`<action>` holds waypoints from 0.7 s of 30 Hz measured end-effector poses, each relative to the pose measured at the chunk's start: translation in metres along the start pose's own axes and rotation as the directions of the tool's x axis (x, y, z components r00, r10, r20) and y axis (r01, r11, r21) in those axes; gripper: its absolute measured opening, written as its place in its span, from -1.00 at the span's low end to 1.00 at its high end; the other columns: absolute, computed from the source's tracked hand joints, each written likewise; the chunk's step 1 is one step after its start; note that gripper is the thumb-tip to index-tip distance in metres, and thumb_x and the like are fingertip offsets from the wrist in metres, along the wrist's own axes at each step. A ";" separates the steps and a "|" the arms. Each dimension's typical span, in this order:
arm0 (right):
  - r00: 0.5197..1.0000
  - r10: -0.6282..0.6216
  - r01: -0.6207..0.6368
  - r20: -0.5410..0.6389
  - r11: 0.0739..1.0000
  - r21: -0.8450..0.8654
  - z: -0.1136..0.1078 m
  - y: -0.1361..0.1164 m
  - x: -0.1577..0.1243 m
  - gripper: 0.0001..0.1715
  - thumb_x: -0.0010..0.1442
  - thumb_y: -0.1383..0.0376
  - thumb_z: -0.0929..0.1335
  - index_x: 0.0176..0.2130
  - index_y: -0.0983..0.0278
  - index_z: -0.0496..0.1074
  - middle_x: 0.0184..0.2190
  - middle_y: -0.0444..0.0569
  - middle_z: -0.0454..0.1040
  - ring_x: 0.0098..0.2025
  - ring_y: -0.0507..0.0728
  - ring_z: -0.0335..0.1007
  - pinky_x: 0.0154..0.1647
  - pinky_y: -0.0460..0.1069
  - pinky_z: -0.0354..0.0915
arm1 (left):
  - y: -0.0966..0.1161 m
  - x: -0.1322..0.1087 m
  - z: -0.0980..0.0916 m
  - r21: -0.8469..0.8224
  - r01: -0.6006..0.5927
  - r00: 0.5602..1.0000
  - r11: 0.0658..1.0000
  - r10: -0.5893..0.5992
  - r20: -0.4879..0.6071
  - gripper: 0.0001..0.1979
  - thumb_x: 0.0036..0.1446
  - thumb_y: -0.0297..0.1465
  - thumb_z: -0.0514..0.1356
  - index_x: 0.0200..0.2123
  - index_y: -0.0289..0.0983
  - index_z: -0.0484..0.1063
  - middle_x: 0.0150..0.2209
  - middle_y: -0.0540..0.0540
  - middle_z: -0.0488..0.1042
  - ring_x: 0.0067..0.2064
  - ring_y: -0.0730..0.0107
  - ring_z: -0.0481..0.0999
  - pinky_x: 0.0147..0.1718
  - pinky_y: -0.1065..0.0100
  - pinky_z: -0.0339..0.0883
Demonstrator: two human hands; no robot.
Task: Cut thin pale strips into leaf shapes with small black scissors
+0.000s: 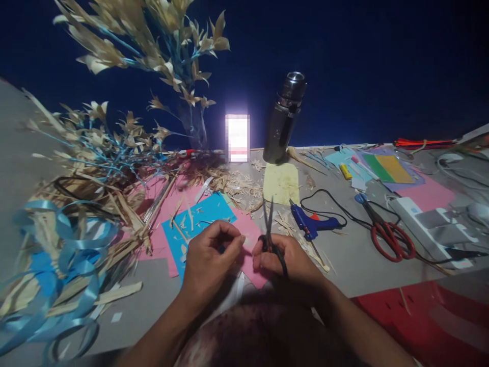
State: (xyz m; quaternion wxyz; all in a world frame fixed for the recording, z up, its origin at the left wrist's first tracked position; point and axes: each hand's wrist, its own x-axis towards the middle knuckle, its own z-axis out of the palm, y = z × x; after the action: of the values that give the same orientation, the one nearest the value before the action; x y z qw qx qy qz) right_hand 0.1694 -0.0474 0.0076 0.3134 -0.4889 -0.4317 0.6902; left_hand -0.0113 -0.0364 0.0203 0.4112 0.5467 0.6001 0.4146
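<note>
My right hand (284, 257) is wrapped round the black handles of a pair of scissors (268, 224), blades pointing up and away. My left hand (210, 257) is beside it, fingers pinched on a small pale strip (240, 238) that I can barely make out. Both hands hover over a pink sheet (250, 232) and a blue sheet (198, 216) littered with dry leaf scraps. A blue glue gun (311, 223) lies just right of my right hand.
Red-handled scissors (387, 234) and a white power strip (431, 227) lie to the right, coloured paper sheets (385, 168) behind them. A metal flask (284, 117) and a bright phone screen (237, 137) stand at the back. Dry-leaf branches (110, 142) and blue ribbon (57, 265) fill the left.
</note>
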 end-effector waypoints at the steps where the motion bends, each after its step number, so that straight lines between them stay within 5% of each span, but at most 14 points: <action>1: 0.998 0.032 -0.030 0.047 0.999 -0.034 -0.002 0.001 -0.002 -0.78 -0.06 0.27 0.45 -0.36 0.34 0.49 -0.51 -0.11 0.43 -0.47 0.02 0.26 -0.46 -0.11 0.17 | 0.001 0.000 -0.002 0.027 -0.032 0.999 0.999 0.033 -0.033 -0.92 0.08 -0.38 0.30 -0.44 -0.19 0.47 -0.43 0.02 0.52 -0.37 0.34 0.49 -0.35 0.37 0.32; 9: 0.962 0.158 -0.134 0.221 0.984 -0.118 -0.004 0.014 -0.004 -0.75 -0.12 0.20 0.46 -0.50 0.32 0.40 -0.58 -0.15 0.34 -0.52 -0.01 0.17 -0.55 -0.14 0.10 | 0.012 -0.007 -0.007 0.184 -0.205 0.962 0.961 0.232 -0.145 -0.88 0.11 -0.45 0.27 -0.45 -0.11 0.48 -0.40 0.01 0.56 -0.36 0.27 0.50 -0.26 0.31 0.35; 21: 0.949 0.221 -0.198 0.226 0.972 -0.123 -0.004 0.020 -0.001 -0.61 -0.13 0.15 0.50 -0.61 0.30 0.30 -0.68 -0.26 0.12 -0.60 -0.07 -0.02 -0.65 -0.16 -0.08 | 0.014 -0.006 -0.010 0.202 -0.219 0.965 0.955 0.242 -0.098 -0.87 0.08 -0.46 0.26 -0.48 -0.13 0.46 -0.43 0.02 0.56 -0.41 0.30 0.48 -0.29 0.33 0.32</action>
State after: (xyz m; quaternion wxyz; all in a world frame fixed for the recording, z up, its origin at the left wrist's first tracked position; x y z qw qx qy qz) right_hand 0.1738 -0.0558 -0.0104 0.1594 -0.4605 -0.4455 0.7510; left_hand -0.0162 -0.0421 0.0376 0.2690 0.6235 0.5926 0.4333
